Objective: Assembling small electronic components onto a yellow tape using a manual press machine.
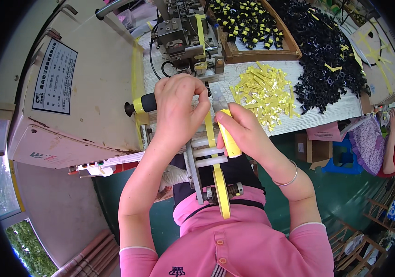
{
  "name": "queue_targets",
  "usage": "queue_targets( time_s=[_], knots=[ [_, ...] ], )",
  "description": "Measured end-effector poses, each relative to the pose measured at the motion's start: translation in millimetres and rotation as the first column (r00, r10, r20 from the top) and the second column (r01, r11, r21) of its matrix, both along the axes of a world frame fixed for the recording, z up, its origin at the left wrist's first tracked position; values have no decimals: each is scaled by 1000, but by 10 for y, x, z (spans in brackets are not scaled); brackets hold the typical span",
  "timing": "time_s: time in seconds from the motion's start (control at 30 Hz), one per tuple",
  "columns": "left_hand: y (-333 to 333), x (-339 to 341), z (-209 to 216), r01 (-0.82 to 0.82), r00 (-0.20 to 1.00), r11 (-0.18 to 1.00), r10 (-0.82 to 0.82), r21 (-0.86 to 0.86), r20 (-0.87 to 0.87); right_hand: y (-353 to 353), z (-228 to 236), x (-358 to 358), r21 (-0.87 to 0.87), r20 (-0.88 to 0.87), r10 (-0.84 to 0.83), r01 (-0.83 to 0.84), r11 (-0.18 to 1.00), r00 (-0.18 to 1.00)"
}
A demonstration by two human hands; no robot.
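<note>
My left hand (pixel 179 106) is at the front of a metal bench machine (pixel 183 41), its fingers curled into a pinch. A small black piece (pixel 208 88) shows by its fingertips, but I cannot tell whether they grip it. In my right hand (pixel 246 131) is a yellow-handled tool (pixel 228 134) with a flat greyish blade (pixel 218 98) pointing up toward the machine. Between the hands a yellow strip (pixel 210 129) runs past white rollers (pixel 209 152) from a reel (pixel 222 196) by my lap. Left of my left hand is a black cylindrical handle (pixel 148 103) with a yellow band.
Loose yellow strips (pixel 267 92) lie on the white worktop (pixel 234 69). Behind them a wooden tray (pixel 262 55) holds black-and-yellow parts, beside a heap of black parts (pixel 331 60). A large beige cabinet (pixel 96 92) stands left. Another person (pixel 387 143) is far right.
</note>
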State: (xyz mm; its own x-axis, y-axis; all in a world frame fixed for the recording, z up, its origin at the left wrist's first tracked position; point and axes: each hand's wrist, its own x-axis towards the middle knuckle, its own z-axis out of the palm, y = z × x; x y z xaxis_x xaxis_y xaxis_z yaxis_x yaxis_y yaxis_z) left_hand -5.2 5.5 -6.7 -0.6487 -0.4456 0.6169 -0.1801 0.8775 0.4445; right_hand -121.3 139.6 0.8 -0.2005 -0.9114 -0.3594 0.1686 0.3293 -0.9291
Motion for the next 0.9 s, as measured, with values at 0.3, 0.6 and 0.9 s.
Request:
queue_targets(
  time_s=[0.3,0.6,0.9],
  knots=[
    [37,-17,54,-27,1000,994,27,102,1,-85,-2,125,-6,172,-41,43,999,984],
    [27,264,159,-64,963,822,200,565,-181,29,82,-117,-16,325,21,-17,1000,945],
    [127,376,259,-122,990,992,122,-1,-70,172,49,-377,-194,-170,-75,41,980,983]
  ],
)
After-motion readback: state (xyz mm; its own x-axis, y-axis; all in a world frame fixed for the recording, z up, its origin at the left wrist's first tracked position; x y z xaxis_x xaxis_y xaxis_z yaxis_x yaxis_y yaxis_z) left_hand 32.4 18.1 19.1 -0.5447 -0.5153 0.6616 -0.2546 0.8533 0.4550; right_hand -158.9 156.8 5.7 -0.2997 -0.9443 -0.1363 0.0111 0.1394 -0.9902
